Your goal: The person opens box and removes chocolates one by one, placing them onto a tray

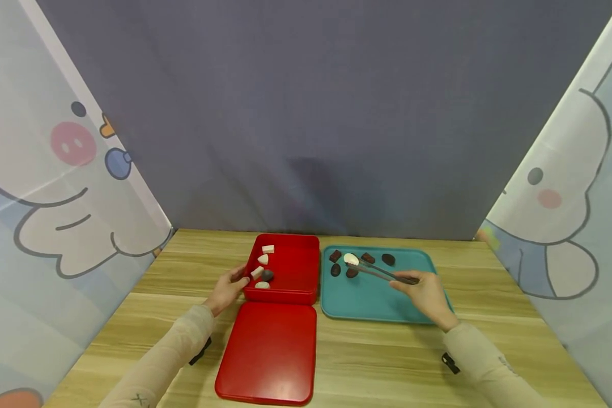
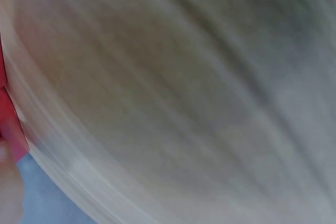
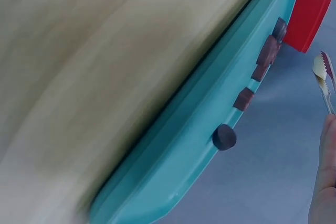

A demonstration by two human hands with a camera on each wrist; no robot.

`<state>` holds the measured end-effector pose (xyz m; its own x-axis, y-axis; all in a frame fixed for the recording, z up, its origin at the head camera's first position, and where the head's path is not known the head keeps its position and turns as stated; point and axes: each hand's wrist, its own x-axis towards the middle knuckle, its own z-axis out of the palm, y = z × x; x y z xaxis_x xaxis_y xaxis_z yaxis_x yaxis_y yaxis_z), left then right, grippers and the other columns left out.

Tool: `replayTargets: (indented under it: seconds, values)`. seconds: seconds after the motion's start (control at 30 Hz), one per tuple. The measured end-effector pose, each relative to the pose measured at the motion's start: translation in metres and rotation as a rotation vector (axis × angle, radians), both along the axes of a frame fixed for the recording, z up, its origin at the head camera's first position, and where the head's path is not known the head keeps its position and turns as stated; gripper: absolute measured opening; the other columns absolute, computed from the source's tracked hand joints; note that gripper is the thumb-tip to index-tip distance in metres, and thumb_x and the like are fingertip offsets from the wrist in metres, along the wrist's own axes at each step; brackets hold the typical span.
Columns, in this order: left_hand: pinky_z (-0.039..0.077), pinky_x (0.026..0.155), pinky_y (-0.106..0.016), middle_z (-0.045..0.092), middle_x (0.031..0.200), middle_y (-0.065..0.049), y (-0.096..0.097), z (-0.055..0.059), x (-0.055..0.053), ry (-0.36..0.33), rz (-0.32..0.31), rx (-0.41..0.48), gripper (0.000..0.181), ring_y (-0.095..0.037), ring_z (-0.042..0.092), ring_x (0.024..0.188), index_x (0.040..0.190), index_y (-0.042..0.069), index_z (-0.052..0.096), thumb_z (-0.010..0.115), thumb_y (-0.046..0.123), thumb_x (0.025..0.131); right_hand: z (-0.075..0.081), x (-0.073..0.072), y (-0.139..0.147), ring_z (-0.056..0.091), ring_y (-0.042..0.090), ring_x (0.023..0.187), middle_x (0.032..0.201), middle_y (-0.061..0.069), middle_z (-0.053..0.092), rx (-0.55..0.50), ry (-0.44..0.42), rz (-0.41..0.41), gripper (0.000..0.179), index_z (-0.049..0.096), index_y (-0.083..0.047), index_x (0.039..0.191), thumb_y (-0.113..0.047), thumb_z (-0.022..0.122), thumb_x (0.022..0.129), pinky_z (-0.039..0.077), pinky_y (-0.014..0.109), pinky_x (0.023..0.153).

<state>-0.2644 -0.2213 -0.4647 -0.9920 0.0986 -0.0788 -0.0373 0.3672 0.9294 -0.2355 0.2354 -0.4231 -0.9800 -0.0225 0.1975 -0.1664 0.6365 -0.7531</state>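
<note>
My right hand (image 1: 425,293) holds dark tongs (image 1: 382,272) above the teal tray (image 1: 372,300). Between the tips of the tongs is a rounded white chocolate (image 1: 351,259); the right wrist view shows this pale piece (image 3: 319,67) as well. Several dark chocolates (image 1: 389,259) lie toward the back and left of the tray. At the left wall of the open red box (image 1: 293,272), my left hand (image 1: 226,290) grips the side, thumb near the rim. Inside that box, white pieces (image 1: 263,259) and one dark grey piece (image 1: 267,275) sit along the left.
A flat red lid (image 1: 270,351) lies on the wooden table (image 1: 377,362) just in front of the box. Box and tray stand side by side. Behind the table hangs a grey curtain (image 1: 311,141), with printed cartoon sheets (image 1: 66,198) on both sides.
</note>
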Motion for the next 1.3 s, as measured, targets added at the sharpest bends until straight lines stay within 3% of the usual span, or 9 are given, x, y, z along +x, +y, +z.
replayTargets:
  seconds: [0.17, 0.37, 0.53, 0.87, 1.3]
  values:
    - [0.031, 0.106, -0.049, 0.031, 0.145, -0.022, -0.002, -0.002, 0.001, -0.005, -0.002, 0.01, 0.052, -0.036, 0.031, 0.133, 0.144, 0.004, 0.027, 0.046, 0.013, 0.096, -0.002, 0.0, 0.007, 0.064, 0.024, 0.086, 0.098, 0.015, 0.069, 0.002, -0.005, -0.01, 0.036, 0.07, -0.005, 0.104, -0.029, 0.073, 0.077, 0.052, 0.025, 0.063]
    - [0.03, 0.106, -0.049, 0.031, 0.145, -0.021, -0.003, -0.004, 0.0, -0.006, 0.001, 0.023, 0.052, -0.035, 0.03, 0.134, 0.144, 0.004, 0.027, 0.046, 0.013, 0.096, -0.006, 0.0, 0.014, 0.065, 0.012, 0.076, 0.093, 0.016, 0.07, 0.004, 0.047, -0.013, 0.032, 0.07, -0.003, 0.101, -0.023, 0.074, 0.077, 0.052, 0.022, 0.06]
    - [0.031, 0.106, -0.049, 0.032, 0.145, -0.021, -0.002, -0.004, 0.0, 0.0, 0.006, 0.022, 0.052, -0.035, 0.032, 0.133, 0.144, 0.004, 0.028, 0.046, 0.013, 0.096, -0.007, -0.001, 0.019, 0.064, 0.007, 0.073, 0.093, 0.016, 0.07, 0.011, 0.039, -0.024, 0.033, 0.07, -0.002, 0.102, -0.024, 0.074, 0.077, 0.052, 0.022, 0.06]
    - [0.032, 0.106, -0.049, 0.032, 0.145, -0.021, -0.001, -0.005, -0.001, 0.012, -0.001, 0.024, 0.052, -0.035, 0.032, 0.132, 0.144, 0.005, 0.029, 0.047, 0.014, 0.096, -0.014, -0.003, 0.033, 0.065, 0.024, 0.08, 0.094, 0.017, 0.07, 0.085, 0.045, -0.05, 0.031, 0.07, -0.002, 0.102, -0.021, 0.073, 0.078, 0.052, 0.025, 0.061]
    - [0.032, 0.105, -0.049, 0.033, 0.144, -0.022, 0.0, -0.002, 0.002, 0.015, 0.005, 0.02, 0.051, -0.035, 0.034, 0.131, 0.143, 0.003, 0.029, 0.046, 0.013, 0.096, -0.022, 0.0, 0.037, 0.065, 0.032, 0.085, 0.093, 0.018, 0.07, 0.11, 0.035, -0.052, 0.029, 0.071, -0.001, 0.097, -0.022, 0.074, 0.077, 0.053, 0.035, 0.066]
